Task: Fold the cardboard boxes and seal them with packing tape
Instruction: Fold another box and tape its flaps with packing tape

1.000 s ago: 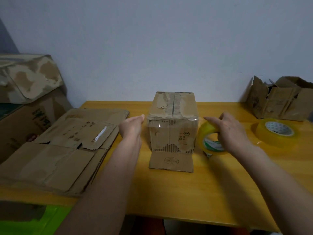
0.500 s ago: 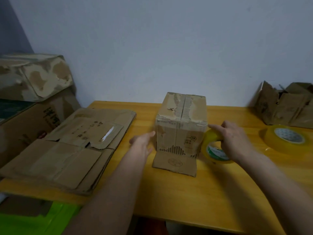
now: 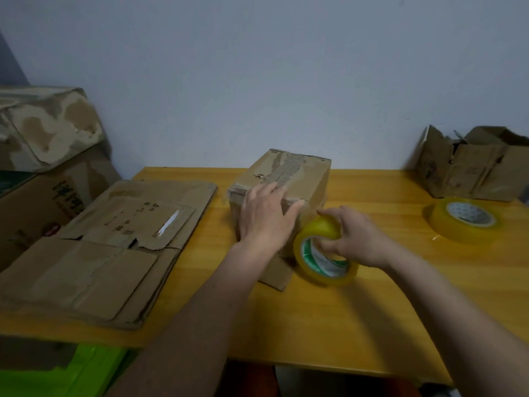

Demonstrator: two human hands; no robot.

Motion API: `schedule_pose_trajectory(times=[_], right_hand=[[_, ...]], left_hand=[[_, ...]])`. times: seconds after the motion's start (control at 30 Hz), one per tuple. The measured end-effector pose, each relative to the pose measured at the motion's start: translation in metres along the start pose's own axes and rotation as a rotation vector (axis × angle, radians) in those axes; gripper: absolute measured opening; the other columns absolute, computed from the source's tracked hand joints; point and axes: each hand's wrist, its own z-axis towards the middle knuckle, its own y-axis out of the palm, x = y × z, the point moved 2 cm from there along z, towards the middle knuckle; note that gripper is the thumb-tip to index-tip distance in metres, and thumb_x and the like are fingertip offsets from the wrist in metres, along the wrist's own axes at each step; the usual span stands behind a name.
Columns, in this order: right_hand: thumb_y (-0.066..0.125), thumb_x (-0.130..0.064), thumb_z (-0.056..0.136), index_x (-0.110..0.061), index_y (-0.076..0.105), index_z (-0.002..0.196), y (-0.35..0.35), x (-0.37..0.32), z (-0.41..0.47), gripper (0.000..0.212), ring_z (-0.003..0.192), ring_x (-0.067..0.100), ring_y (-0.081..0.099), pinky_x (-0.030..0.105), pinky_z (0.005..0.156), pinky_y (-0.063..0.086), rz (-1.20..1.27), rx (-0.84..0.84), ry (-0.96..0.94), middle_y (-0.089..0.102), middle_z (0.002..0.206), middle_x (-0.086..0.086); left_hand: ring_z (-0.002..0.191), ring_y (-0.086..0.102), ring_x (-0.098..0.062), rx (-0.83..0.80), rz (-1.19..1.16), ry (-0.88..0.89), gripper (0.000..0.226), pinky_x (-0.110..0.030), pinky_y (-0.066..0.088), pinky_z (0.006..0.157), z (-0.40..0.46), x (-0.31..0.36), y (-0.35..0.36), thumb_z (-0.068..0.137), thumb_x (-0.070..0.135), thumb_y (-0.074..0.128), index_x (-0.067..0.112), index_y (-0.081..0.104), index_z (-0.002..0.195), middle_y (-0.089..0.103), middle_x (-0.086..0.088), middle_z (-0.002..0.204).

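Directly ahead of you, at about twelve o'clock on the yellow wooden table [image 3: 329,325], stands a small worn cardboard box [image 3: 289,173], its top flaps folded shut and one loose flap lying flat on the table toward you. Your left hand [image 3: 266,216] lies across the near top edge of the box, fingers straight and spread, pressing rather than gripping, probably to keep the box steady while tape goes on. Just beside the box at one o'clock, your right hand [image 3: 352,239] grips a yellow roll of packing tape [image 3: 320,253], fingers curled through its core and over its rim. The roll is held on edge, touching or nearly touching the box's right side, which suits drawing a strip along the seam; whether any tape is already stuck down is too blurred to tell. At two o'clock, well apart, a second tape roll [image 3: 463,222] lies flat. Behind it sits a torn open box [image 3: 472,164]. At ten o'clock rests a stack of flattened cardboard [image 3: 108,247], likely waiting for folding, with larger cartons [image 3: 43,133] beyond.
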Motion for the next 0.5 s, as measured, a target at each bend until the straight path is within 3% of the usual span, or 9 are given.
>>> schedule_pose_trajectory(times=[0.03, 0.1, 0.17, 0.23, 0.3, 0.4, 0.5], right_hand=[[0.074, -0.040, 0.078, -0.025, 0.050, 0.135, -0.003, 0.002, -0.002, 0.063, 0.105, 0.005, 0.055, 0.012, 0.082, 0.044, 0.127, -0.071, -0.007, 0.056, 0.121, -0.006], [0.065, -0.060, 0.076, -0.029, 0.062, 0.122, -0.009, 0.010, -0.004, 0.055, 0.100, 0.003, 0.059, 0.016, 0.080, 0.045, 0.431, -0.137, 0.031, 0.063, 0.116, -0.012], [0.053, -0.055, 0.087, -0.026, 0.071, 0.107, -0.009, 0.034, 0.002, 0.039, 0.091, 0.010, 0.062, 0.025, 0.077, 0.049, 0.561, 0.021, 0.113, 0.070, 0.105, -0.003], [0.051, -0.028, 0.098, -0.015, 0.070, 0.107, -0.002, 0.063, 0.014, 0.025, 0.097, 0.018, 0.060, 0.035, 0.084, 0.048, 0.376, 0.194, 0.220, 0.069, 0.109, 0.009], [0.050, -0.014, 0.097, -0.010, 0.067, 0.116, 0.014, 0.086, 0.023, 0.025, 0.112, 0.026, 0.058, 0.036, 0.092, 0.044, 0.143, 0.137, 0.292, 0.065, 0.120, 0.013], [0.048, -0.016, 0.097, -0.016, 0.055, 0.133, 0.036, 0.104, 0.029, 0.036, 0.123, 0.035, 0.046, 0.037, 0.097, 0.037, -0.094, -0.002, 0.322, 0.054, 0.132, 0.017], [0.039, -0.020, 0.100, -0.025, 0.049, 0.137, 0.046, 0.101, 0.030, 0.038, 0.119, 0.037, 0.038, 0.035, 0.099, 0.031, -0.285, -0.076, 0.278, 0.045, 0.132, 0.019]], left_hand=[[0.141, 0.026, -0.021, -0.023, 0.027, -0.020, 0.062, -0.043, 0.022, 0.117, 0.000, 0.001, 0.003, 0.092, 0.063, 0.042, 0.026, 0.047, 0.141, 0.040, 0.004, 0.150], [0.141, 0.025, -0.021, -0.025, 0.036, -0.051, 0.067, -0.045, 0.018, 0.118, 0.002, 0.003, 0.004, 0.087, 0.069, 0.044, 0.027, 0.048, 0.140, 0.040, 0.005, 0.150], [0.135, 0.034, -0.021, -0.003, 0.038, -0.042, 0.064, -0.046, 0.020, 0.117, 0.006, 0.005, 0.003, 0.082, 0.068, 0.052, 0.027, 0.055, 0.131, 0.051, 0.006, 0.139], [0.129, 0.040, -0.019, 0.012, 0.043, -0.010, 0.061, -0.043, 0.015, 0.119, 0.008, 0.006, 0.001, 0.080, 0.065, 0.057, 0.025, 0.059, 0.126, 0.056, 0.006, 0.131], [0.127, 0.044, -0.017, 0.020, 0.033, 0.026, 0.058, -0.040, 0.011, 0.119, 0.008, 0.005, -0.001, 0.080, 0.062, 0.059, 0.024, 0.060, 0.124, 0.058, 0.006, 0.128], [0.125, 0.045, -0.013, 0.011, -0.022, 0.077, 0.055, -0.036, 0.007, 0.118, 0.006, -0.002, -0.004, 0.081, 0.058, 0.062, 0.023, 0.060, 0.124, 0.058, 0.006, 0.129], [0.137, 0.035, -0.011, -0.078, -0.062, 0.105, 0.058, -0.036, 0.002, 0.119, 0.009, -0.010, -0.008, 0.082, 0.057, 0.063, 0.026, 0.057, 0.131, 0.049, 0.008, 0.143]])
